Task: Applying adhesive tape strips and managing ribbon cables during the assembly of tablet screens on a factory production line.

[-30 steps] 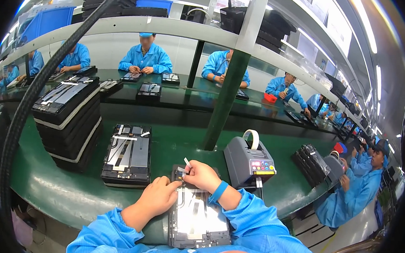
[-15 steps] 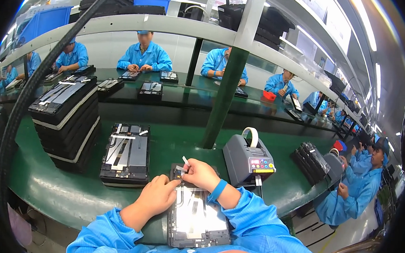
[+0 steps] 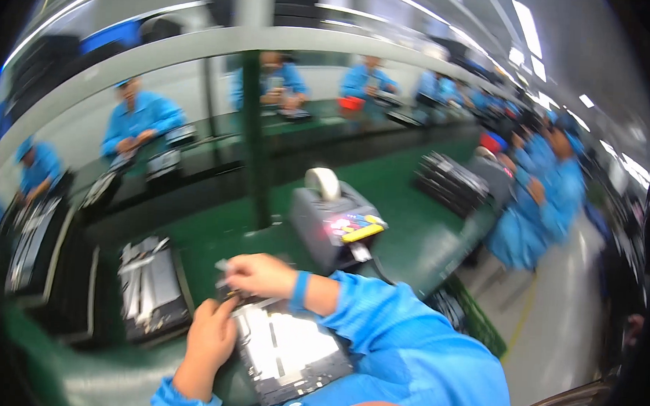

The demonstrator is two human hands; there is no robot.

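Note:
In front of me lies an opened tablet-like device (image 3: pixel 291 352), its silvery inside facing up and dark boards along its ends. My right hand (image 3: pixel 262 275), with a blue band at the wrist, is over the device's far end and pinches a small white strip (image 3: pixel 223 265). Beside it my left hand (image 3: pixel 211 337) rests at the far left corner of the device, index finger stretched out and touching it, holding nothing I can see. Motion blur softens the fingers. The parts under my right hand are hidden.
A grey tape dispenser (image 3: pixel 331 222) with a white roll stands beyond my right hand. Left of me lie another opened device (image 3: pixel 148 286) and a tall stack of devices (image 3: pixel 36 250). A green post (image 3: pixel 253 140) rises behind. Co-workers in blue sit across and at right.
My view has swung to the right, so the bench things appear shifted left and tilted. Both hands stay at the device's far end, and my right hand still pinches the white strip.

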